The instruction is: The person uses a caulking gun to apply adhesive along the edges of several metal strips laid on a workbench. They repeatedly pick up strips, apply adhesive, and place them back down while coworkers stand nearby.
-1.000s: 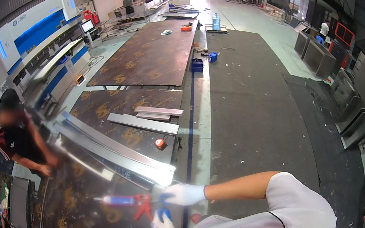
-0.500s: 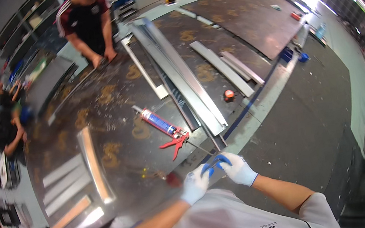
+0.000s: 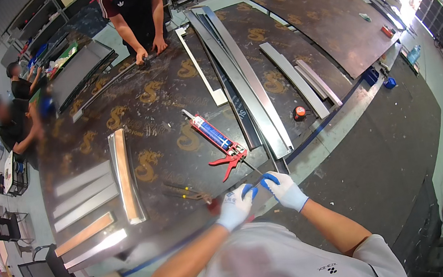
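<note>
My left hand [image 3: 236,204], in a white glove with blue fingertips, is closed in front of my body at the table's near edge. Close to its right, my right hand [image 3: 284,188], gloved the same way, is closed too. Whatever the fingers of either hand pinch is too small or hidden to name. Just beyond them lies a red caulking gun [image 3: 229,160] loaded with a blue and white cartridge [image 3: 213,134]; its rod points toward my right hand. Left of the gun lie dark pliers-like tools with yellow marks [image 3: 184,193], partly blurred.
Long silver metal profiles [image 3: 251,91] lie across the dark table [image 3: 167,138]. Shorter strips [image 3: 85,202] are at left, with an orange-black tape measure [image 3: 299,113] at right. Across the table, a person [image 3: 135,19] handles a long bar [image 3: 108,88]. Two more people are at far left.
The view has shifted, so the table's contents appear farther right and slightly higher. My hands have drawn a little apart from each other and both remain closed.
</note>
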Demonstrator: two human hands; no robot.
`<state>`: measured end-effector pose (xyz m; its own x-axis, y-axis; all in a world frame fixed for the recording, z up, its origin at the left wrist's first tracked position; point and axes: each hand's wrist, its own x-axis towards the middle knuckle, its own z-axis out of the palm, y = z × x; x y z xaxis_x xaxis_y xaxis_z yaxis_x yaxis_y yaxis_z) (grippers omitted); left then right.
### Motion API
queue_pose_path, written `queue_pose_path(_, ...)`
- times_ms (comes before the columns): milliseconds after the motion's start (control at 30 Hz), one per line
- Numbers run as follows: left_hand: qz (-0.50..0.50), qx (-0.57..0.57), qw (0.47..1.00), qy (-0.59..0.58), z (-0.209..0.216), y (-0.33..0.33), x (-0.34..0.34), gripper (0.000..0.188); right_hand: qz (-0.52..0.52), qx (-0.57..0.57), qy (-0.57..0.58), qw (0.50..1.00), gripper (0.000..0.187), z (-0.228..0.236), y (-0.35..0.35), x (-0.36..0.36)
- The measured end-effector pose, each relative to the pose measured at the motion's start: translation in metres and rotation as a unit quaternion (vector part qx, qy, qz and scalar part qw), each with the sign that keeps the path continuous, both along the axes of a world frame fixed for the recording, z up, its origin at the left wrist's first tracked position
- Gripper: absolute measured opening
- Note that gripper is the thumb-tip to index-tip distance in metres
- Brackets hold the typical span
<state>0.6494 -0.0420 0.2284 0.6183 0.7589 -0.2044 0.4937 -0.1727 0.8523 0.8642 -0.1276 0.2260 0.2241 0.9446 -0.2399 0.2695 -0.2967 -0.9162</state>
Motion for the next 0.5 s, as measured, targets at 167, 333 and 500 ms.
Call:
queue_pose_path(167,-0.038,-0.068,0.996,-0.045,0.022,0.019,-0.013,0.039,0.001,0.080,-0.091,0.993,0.031,0.007,0.012,-0.018)
queue_pose_path(333,-0.002,-0.069,0.997,-0.047,0.030,0.029,-0.023,0.033,-0.009,0.052,0.047,0.997,0.033,0.006,0.036,-0.022)
queue_pose_path(500,0.078,-0.080,0.992,-0.055,0.029,0.048,-0.025,0.045,-0.060,0.052,0.301,0.950,0.047,0.006,0.044,-0.015)
